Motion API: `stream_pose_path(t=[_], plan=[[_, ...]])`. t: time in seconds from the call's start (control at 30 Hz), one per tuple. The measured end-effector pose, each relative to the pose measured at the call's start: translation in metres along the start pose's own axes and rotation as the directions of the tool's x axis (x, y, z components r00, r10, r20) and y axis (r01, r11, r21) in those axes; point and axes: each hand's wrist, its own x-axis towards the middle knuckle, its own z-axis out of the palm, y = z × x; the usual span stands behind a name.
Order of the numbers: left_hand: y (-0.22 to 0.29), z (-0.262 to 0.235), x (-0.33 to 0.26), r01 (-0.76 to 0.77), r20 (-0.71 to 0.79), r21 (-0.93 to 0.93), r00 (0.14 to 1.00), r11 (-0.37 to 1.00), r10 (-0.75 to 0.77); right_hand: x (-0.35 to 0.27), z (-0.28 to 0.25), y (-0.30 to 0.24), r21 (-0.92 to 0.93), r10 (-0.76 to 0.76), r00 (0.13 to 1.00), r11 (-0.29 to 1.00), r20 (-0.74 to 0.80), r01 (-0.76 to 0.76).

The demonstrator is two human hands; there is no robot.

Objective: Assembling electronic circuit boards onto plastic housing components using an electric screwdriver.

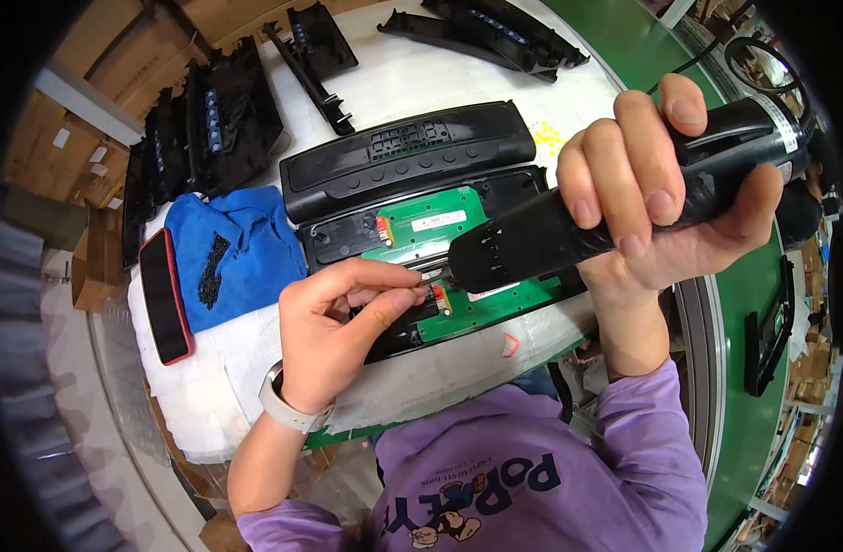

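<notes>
My right hand point(637, 184) is wrapped round a black corded electric screwdriver point(532, 241), which lies almost level and points left. Its tip is over a green circuit board point(486, 311) in a black plastic housing nearest me. Thumb and forefinger of my left hand point(334, 317) are pinched together right at that tip; whatever is between them is too small to make out. A red and white connector point(441, 300) sits on the board just below these fingers. Behind lies a second housing with another green circuit board point(458, 204), partly hidden by the screwdriver.
Farther back is a black display panel point(407, 156) with buttons. On the left lie a blue cloth point(256, 290) bearing a pile of small black screws point(212, 271) and a red-edged phone point(166, 299). Several black housings point(233, 120) line the table's far side. A green surface point(739, 340) runs along the right.
</notes>
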Motion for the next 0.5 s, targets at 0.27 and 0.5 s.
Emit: stream_pose_path(t=[0.27,0.5], plan=[[-0.001,0.0,-0.001,0.056,-0.008,0.001,0.998,0.998,-0.056,-0.002,0.007,0.004,-0.115,0.044,0.993,0.992,-0.11,-0.057],[-0.001,-0.008,-0.004,0.029,-0.073,-0.043,0.997,0.999,-0.033,0.017,0.021,0.011,-0.193,0.096,0.984,0.973,-0.151,-0.124]])
